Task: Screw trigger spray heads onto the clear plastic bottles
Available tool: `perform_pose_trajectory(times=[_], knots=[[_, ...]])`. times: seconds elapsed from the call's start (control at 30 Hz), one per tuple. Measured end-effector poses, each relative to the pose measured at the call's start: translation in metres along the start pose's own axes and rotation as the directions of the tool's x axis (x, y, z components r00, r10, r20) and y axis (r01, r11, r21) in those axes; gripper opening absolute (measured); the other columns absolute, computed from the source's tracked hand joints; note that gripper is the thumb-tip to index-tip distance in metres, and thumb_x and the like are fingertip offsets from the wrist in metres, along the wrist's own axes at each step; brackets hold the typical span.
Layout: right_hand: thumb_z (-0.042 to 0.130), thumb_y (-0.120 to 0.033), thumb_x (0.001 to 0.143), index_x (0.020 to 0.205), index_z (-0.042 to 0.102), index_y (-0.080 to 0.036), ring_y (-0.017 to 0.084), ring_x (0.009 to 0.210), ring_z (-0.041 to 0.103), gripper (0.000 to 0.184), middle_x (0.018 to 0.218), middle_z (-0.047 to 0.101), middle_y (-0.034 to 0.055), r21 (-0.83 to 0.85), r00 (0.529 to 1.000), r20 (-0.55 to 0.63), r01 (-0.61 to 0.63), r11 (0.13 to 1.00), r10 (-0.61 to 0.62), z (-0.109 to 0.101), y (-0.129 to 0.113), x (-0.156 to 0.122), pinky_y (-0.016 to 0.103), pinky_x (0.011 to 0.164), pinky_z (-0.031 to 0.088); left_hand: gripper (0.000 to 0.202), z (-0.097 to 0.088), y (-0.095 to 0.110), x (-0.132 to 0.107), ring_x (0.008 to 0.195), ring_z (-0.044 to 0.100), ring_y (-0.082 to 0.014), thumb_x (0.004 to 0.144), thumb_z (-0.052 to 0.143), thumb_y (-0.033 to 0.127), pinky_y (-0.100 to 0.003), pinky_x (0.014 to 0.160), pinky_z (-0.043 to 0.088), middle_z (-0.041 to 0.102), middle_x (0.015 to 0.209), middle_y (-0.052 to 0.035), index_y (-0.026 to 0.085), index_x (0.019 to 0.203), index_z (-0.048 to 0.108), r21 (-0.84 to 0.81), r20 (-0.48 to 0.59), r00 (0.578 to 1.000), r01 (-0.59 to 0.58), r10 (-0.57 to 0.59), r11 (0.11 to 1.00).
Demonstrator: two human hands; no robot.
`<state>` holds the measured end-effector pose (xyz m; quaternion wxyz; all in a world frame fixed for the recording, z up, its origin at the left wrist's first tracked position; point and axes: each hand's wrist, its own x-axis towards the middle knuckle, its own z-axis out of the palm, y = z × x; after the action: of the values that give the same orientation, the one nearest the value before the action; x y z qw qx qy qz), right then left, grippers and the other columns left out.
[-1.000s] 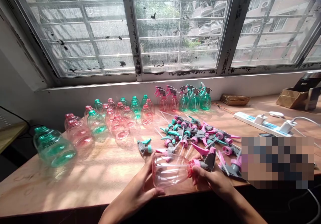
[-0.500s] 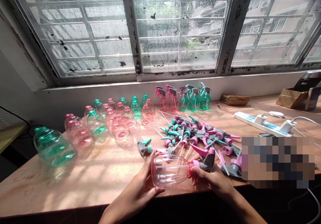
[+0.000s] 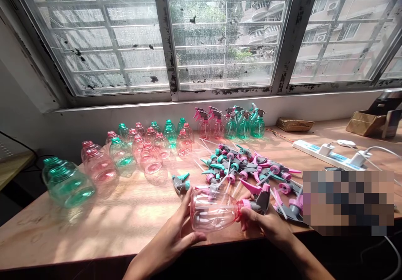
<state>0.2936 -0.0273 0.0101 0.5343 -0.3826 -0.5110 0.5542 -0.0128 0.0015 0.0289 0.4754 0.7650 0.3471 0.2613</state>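
Observation:
A clear pink spray bottle (image 3: 213, 215) lies sideways between my hands over the table's front edge. Its base points left, and a pink-and-grey trigger head (image 3: 259, 198) sits on its neck at the right. My left hand (image 3: 182, 225) cups the base, thumb below and fingers behind. Around the pink collar at the neck, my right hand (image 3: 256, 219) has its thumb and fingers closed. Through the clear wall a thin tube shows. Just beyond the bottle lies a heap of loose trigger heads (image 3: 232, 167) in pink, teal and grey. One teal-and-grey trigger head (image 3: 180, 183) lies apart, near my left fingertips.
Open-necked green bottles (image 3: 72, 188) and pink bottles (image 3: 100, 167) stand at the left. Several bottles with trigger heads (image 3: 243, 127) line the wall under the window. A power strip (image 3: 329, 156), a brown packet (image 3: 294, 124) and a cardboard box (image 3: 361, 121) are at the right.
The bottle has turned or tilted very slightly in my hands. My right fingers have shifted a little at the collar. Everything else on the table stays where it was.

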Motion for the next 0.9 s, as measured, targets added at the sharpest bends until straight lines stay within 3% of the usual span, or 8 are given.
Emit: perform_pose_trajectory(times=[0.17,0.27,0.37,0.6,0.7,0.8,0.9], knots=[[0.084,-0.06,0.088,0.087,0.073,-0.019,0.02,0.06,0.07,0.042,0.069,0.078,0.0041,0.001,0.999,0.032,0.004,1.0,-0.004,-0.002,0.001,0.001,0.032,0.065,0.057,0.097,-0.001,-0.003,0.001,0.168,0.011,-0.0362,0.101,0.073,0.037,-0.055,0.135,0.011,0.012,0.183,-0.0011,0.038,0.174,0.008,0.062,-0.001,1.0,-0.022,0.022,0.998],[0.084,-0.059,0.088,0.084,0.073,-0.018,0.02,0.061,0.07,0.042,0.07,0.079,0.0046,-0.006,1.0,0.031,0.001,1.0,-0.001,-0.002,0.002,0.001,0.032,0.066,0.057,0.096,0.0,-0.007,0.0,0.168,0.007,-0.0348,0.102,0.071,0.036,-0.053,0.136,0.01,0.009,0.184,0.0006,0.04,0.173,0.007,0.06,-0.033,0.999,-0.026,0.028,0.998],[0.086,-0.057,0.087,0.091,0.071,-0.02,0.02,0.06,0.071,0.04,0.07,0.08,0.0037,0.03,1.0,0.017,-0.007,1.0,0.006,-0.001,0.002,0.0,0.032,0.065,0.058,0.095,0.002,-0.008,0.0,0.168,0.013,-0.0329,0.104,0.069,0.038,-0.051,0.135,0.014,0.009,0.184,-0.0004,0.04,0.173,0.004,-0.006,-0.038,0.999,-0.021,0.021,1.0],[0.087,-0.056,0.087,0.092,0.07,-0.019,0.019,0.06,0.07,0.041,0.07,0.079,0.0035,0.027,1.0,0.012,0.004,1.0,-0.004,-0.001,0.002,0.0,0.031,0.064,0.057,0.105,0.002,0.006,0.0,0.168,0.006,-0.0354,0.101,0.073,0.031,-0.055,0.135,0.017,0.008,0.184,-0.0019,0.038,0.173,-0.003,-0.094,0.009,1.0,-0.003,0.004,0.996],[0.085,-0.057,0.087,0.086,0.072,-0.018,0.018,0.061,0.07,0.042,0.069,0.078,0.0036,-0.005,1.0,0.018,-0.001,1.0,0.001,-0.002,0.003,0.0,0.031,0.065,0.056,0.103,0.001,0.007,0.001,0.167,0.017,-0.036,0.099,0.074,0.028,-0.055,0.134,0.022,0.014,0.183,-0.0031,0.038,0.173,0.003,-0.109,0.022,1.0,-0.004,0.007,0.994],[0.088,-0.056,0.086,0.092,0.071,-0.019,0.018,0.06,0.07,0.041,0.069,0.079,0.0022,0.034,1.0,0.008,-0.013,0.999,0.013,-0.001,0.002,0.0,0.03,0.063,0.056,0.1,0.001,0.005,0.001,0.165,0.026,-0.0353,0.099,0.074,0.026,-0.056,0.133,0.026,0.019,0.182,-0.0044,0.039,0.173,0.009,-0.102,0.031,1.0,0.002,0.001,0.995],[0.089,-0.055,0.085,0.096,0.068,-0.021,0.018,0.058,0.069,0.041,0.067,0.078,0.0004,0.071,1.0,0.01,-0.011,0.997,0.011,0.0,0.001,-0.001,0.03,0.063,0.057,0.1,0.001,0.001,0.001,0.167,0.014,-0.035,0.099,0.073,0.025,-0.056,0.135,0.015,0.016,0.183,-0.0035,0.038,0.173,0.008,-0.052,-0.006,1.0,-0.007,0.006,0.999]])
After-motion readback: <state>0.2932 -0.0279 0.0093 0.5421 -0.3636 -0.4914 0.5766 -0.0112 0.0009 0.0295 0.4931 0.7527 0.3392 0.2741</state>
